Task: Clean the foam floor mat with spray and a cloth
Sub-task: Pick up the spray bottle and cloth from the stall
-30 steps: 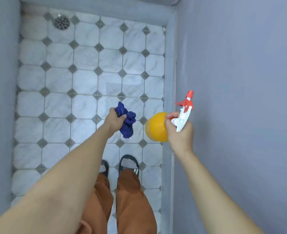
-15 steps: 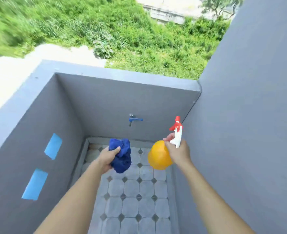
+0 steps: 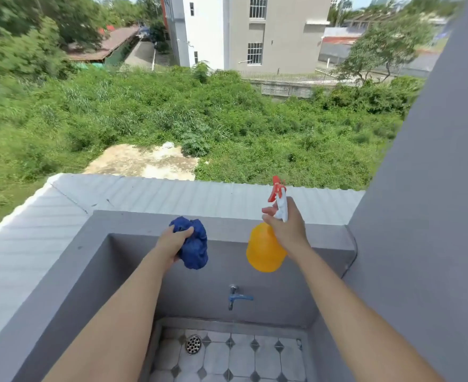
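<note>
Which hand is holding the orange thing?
The right hand holds the orange spray bottle. The left hand grips a blue cloth instead.

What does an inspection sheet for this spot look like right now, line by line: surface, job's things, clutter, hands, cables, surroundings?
Surface: tiled floor with a round drain; no foam mat in view.
Job's things: crumpled blue cloth; orange spray bottle with red-and-white trigger head.
Clutter: nothing seen.
Hands: left hand grips the cloth; right hand holds the bottle by its neck.
Cables: a thin dark line, perhaps a cable, runs down the right corner.
Surroundings: grey parapet wall, blue tap, corrugated roof, greenery and buildings beyond.
</note>
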Available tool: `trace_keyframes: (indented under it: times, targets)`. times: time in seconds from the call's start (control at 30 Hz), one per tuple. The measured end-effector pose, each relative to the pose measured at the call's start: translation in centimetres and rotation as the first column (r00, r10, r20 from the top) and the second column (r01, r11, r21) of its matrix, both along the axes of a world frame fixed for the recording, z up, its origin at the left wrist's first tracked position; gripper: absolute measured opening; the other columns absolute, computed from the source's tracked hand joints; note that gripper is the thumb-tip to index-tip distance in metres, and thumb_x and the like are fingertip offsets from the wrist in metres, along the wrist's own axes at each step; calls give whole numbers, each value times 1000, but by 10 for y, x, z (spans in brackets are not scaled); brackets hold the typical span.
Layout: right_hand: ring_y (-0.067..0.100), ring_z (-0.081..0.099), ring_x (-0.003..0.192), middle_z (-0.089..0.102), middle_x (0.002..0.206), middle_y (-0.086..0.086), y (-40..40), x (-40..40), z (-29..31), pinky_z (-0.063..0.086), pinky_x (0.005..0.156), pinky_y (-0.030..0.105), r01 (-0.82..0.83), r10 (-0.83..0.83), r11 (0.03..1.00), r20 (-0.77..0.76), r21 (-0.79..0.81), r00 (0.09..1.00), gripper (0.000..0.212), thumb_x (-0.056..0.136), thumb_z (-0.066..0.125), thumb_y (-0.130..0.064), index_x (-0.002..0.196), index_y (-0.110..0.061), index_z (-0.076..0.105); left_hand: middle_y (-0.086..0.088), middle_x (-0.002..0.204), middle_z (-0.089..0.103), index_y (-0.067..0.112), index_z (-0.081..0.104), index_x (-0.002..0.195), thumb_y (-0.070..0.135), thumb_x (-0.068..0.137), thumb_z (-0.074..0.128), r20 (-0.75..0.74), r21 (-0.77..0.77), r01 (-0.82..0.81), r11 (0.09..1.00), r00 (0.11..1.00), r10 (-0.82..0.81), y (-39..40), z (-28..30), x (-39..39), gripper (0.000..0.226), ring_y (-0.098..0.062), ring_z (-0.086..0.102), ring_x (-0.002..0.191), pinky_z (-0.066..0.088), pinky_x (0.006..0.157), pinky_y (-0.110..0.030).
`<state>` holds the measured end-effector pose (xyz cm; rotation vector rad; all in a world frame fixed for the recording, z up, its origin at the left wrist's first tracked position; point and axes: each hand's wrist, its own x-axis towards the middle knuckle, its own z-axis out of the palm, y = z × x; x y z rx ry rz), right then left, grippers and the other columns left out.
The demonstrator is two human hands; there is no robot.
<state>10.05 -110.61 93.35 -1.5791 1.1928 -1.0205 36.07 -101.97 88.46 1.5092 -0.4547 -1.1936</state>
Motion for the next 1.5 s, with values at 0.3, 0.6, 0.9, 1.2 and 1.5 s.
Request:
trace_keyframes:
  times: [0.3,0.6,0.9,1.2,1.5]
  targets:
    - [2,58,73,69,89,-8,-102,69,-21,40,65,23,100,-101,994,12,52,995,12,89,64,-17,95,-24,56,-8,112,66,13,61,113,35,93,55,89,101,48,994,994,-57,-96,-41,40,30,-24,63,104,51,93,-43]
    - [0,50,55,55,68,-7,-123,89,-50,38,50,7,174,-171,984,-55,36,984,5,94,59,-23,90,-24,56,-3,104,66,13,58,105,45,95,45,188,189,108,976,972,-144,-154,-98,51,36,-23,61,104,50,85,-36]
    - [21,62,81,65,76,2,-139,95,-75,39,57,11,365,-370,929,-136,-60,919,32,91,54,-38,107,-11,58,-8,106,63,9,48,114,37,79,67,421,274,221,936,847,-324,-172,-110,84,49,-21,62,95,48,67,-28]
    - [-9,57,66,61,72,-3,-149,97,-74,38,54,3,432,-452,890,-155,-148,878,24,95,56,-19,116,-7,53,-9,112,64,7,63,108,29,92,37,991,111,301,947,36,-128,-153,-122,55,37,-32,61,102,44,87,-43]
    - [20,59,74,58,86,3,-153,101,-71,40,54,12,435,-472,872,-153,-225,868,35,99,54,-23,125,-5,41,0,160,-5,27,-3,152,94,64,11,815,579,399,711,-252,-522,-166,-146,68,111,-35,-2,146,5,111,-61]
